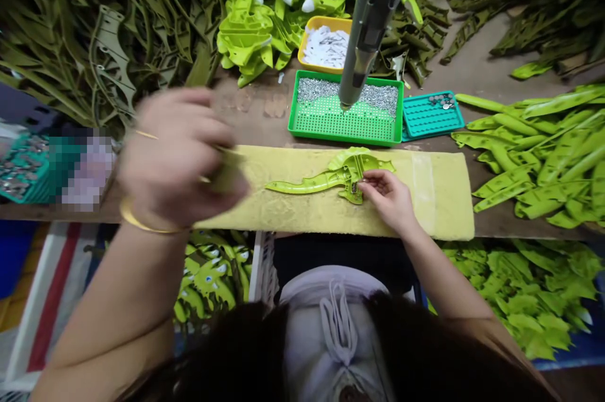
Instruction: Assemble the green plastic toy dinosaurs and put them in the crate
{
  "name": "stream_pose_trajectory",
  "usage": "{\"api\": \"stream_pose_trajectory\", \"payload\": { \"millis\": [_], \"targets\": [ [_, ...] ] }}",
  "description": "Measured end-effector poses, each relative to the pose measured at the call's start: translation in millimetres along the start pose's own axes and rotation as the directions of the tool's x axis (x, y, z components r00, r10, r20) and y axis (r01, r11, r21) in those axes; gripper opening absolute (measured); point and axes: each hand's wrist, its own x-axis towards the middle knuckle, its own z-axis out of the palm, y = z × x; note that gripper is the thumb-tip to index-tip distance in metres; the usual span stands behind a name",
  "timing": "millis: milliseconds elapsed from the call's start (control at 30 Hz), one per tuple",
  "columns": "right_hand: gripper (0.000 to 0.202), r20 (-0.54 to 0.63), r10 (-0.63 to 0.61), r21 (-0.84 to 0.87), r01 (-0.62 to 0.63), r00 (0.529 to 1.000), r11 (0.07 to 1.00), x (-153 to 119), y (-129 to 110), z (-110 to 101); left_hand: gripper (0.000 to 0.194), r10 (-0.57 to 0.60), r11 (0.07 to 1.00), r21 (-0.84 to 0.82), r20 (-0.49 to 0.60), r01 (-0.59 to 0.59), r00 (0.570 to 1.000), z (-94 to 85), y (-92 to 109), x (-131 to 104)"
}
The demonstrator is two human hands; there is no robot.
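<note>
A light green plastic shell (pixel 312 184), hollow side up with a long curved tail pointing left, lies on the yellow padded cloth (pixel 293 216). My right hand (pixel 390 197) rests at the right part of this shell, thumb and fingertips pinched at its inner edge; whatever is between them is too small to make out. Raised above the left end of the cloth is my left hand (pixel 182 153), blurred, its fingers curled round a dark olive-green piece (pixel 225 170). A grey electric screwdriver (pixel 368 30) hangs tip down over the green tray of small screws (pixel 347 121).
Olive parts (pixel 142 30) heap at the back left; green shells (pixel 255 24) lie behind a yellow tray (pixel 307 63). A teal tray (pixel 430 121) holds metal discs. More green parts (pixel 562 143) pile at the right. Crates of parts (pixel 534 301) stand below the table edge.
</note>
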Motion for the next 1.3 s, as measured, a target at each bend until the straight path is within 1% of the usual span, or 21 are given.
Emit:
{"api": "stream_pose_trajectory", "payload": {
  "millis": [33, 67, 100, 133, 167, 200, 267, 333, 400, 467, 500, 533, 667, 733, 833, 933, 1167, 1300],
  "targets": [
    [0.025, -0.005, -0.025, -0.045, 0.025, 1.0, 0.999, 0, -1, 0, 0.021, 0.358, 0.93, 0.03, 0.151, -0.366, 0.921, 11.6, 16, -3],
    [0.023, -0.008, -0.058, -0.1, 0.057, 0.998, 0.993, 0, -2, 0, 0.016, 0.565, 0.804, 0.05, 0.249, -0.593, 0.787, 25.5, 29, -5],
    [0.02, -0.007, -0.101, -0.157, 0.098, 0.995, 0.983, -1, -3, -1, 0.012, 0.638, 0.709, 0.108, 0.322, -0.697, 0.7, 41.1, 39, -9],
    [0.017, -0.006, -0.147, -0.211, 0.142, 0.989, 0.967, -1, -3, -2, 0.016, 0.621, 0.675, 0.167, 0.398, -0.719, 0.675, 57.4, 46, -12],
    [0.015, -0.004, -0.193, -0.256, 0.186, 0.981, 0.949, -2, -3, -2, 0.02, 0.565, 0.676, 0.221, 0.456, -0.703, 0.687, 73.4, 49, -15],
    [0.015, 0.001, -0.234, -0.289, 0.224, 0.972, 0.931, -2, -2, -3, 0.024, 0.509, 0.691, 0.263, 0.485, -0.674, 0.711, 88.2, 48, -19],
    [0.015, 0.019, -0.282, -0.325, 0.272, 0.959, 0.906, -2, 1, -5, 0.03, 0.44, 0.721, 0.296, 0.502, -0.627, 0.744, 112.1, 42, -26],
    [0.017, 0.033, -0.299, -0.342, 0.291, 0.954, 0.893, -1, 4, -6, 0.033, 0.428, 0.751, 0.285, 0.478, -0.596, 0.767, 127.5, 33, -33],
    [0.018, 0.031, -0.292, -0.341, 0.285, 0.956, 0.896, 0, 5, -6, 0.035, 0.411, 0.796, 0.267, 0.421, -0.543, 0.809, 135.7, 26, -40],
    [0.016, 0.014, -0.268, -0.317, 0.258, 0.963, 0.913, 1, 3, -6, 0.036, 0.376, 0.843, 0.252, 0.357, -0.476, 0.855, 139.0, 22, -44],
    [0.015, 0.005, -0.256, -0.308, 0.245, 0.967, 0.919, 2, 2, -6, 0.035, 0.364, 0.859, 0.24, 0.335, -0.453, 0.869, 139.4, 20, -45],
    [0.014, 0.003, -0.251, -0.306, 0.24, 0.968, 0.921, 2, 1, -5, 0.034, 0.361, 0.869, 0.223, 0.327, -0.442, 0.873, 139.0, 19, -46],
    [0.013, 0.01, -0.314, -0.367, 0.296, 0.949, 0.882, 2, 1, -3, 0.037, 0.371, 0.887, 0.142, 0.345, -0.439, 0.862, 134.3, 16, -46],
    [0.014, 0.005, -0.37, -0.398, 0.341, 0.929, 0.852, 1, 3, -2, 0.04, 0.365, 0.895, 0.12, 0.354, -0.429, 0.861, 132.5, 15, -45],
    [0.018, 0.026, -0.467, -0.437, 0.43, 0.884, 0.79, 2, 5, -1, 0.039, 0.352, 0.907, 0.101, 0.351, -0.409, 0.868, 132.5, 13, -45],
    [0.019, 0.059, -0.503, -0.437, 0.475, 0.862, 0.763, 3, 6, -1, 0.039, 0.343, 0.912, 0.1, 0.339, -0.397, 0.876, 134.2, 13, -43],
    [0.015, 0.06, -0.492, -0.353, 0.48, 0.869, 0.803, 5, 10, -3, 0.042, 0.331, 0.923, 0.061, 0.382, -0.381, 0.863, 135.1, 14, -40],
    [0.017, 0.097, -0.407, -0.282, 0.417, 0.908, 0.864, 8, 8, -7, 0.042, 0.321, 0.927, 0.061, 0.381, -0.37, 0.867, 135.6, 11, -41]
  ]
}}
